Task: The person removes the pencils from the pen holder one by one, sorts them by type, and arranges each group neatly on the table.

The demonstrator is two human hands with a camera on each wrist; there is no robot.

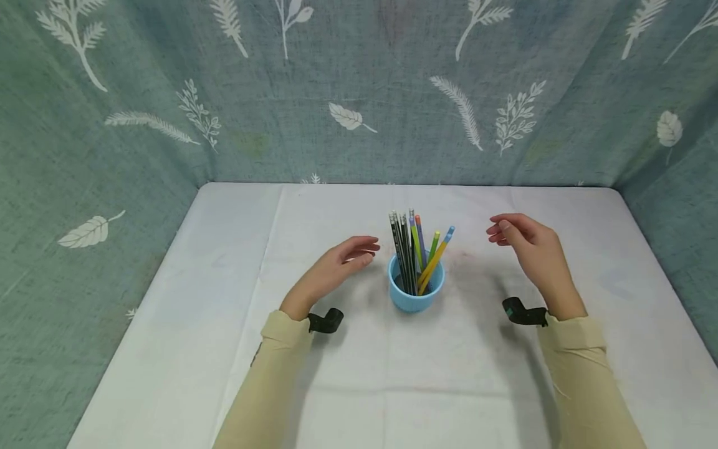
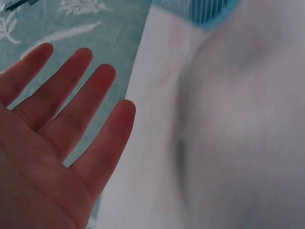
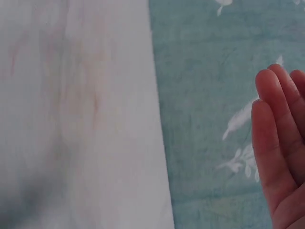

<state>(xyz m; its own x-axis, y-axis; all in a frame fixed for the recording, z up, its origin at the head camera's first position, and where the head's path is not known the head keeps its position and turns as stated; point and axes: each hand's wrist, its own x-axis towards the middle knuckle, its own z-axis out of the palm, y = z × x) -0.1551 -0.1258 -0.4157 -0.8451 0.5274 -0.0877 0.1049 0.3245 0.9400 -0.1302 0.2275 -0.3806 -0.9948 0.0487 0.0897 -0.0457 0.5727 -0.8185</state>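
Holds nothing with relaxed left hand (image 1: 336,269) or loosely bent right hand (image 1: 533,249), left and right of blue cup (image 1: 414,304); might spill pencils (image 1: 408,262) by bumping it.

A curtained, booth-like recording space, though what sort of building holds it cannot be told; blue-green fabric (image 1: 392,75) printed with white leaves and sprigs rises along the far, left and right sides; a white-covered table (image 1: 426,362) reaches close to the fabric, fold lines showing at left and near; black wrist-worn cameras (image 1: 326,321) point to filming.
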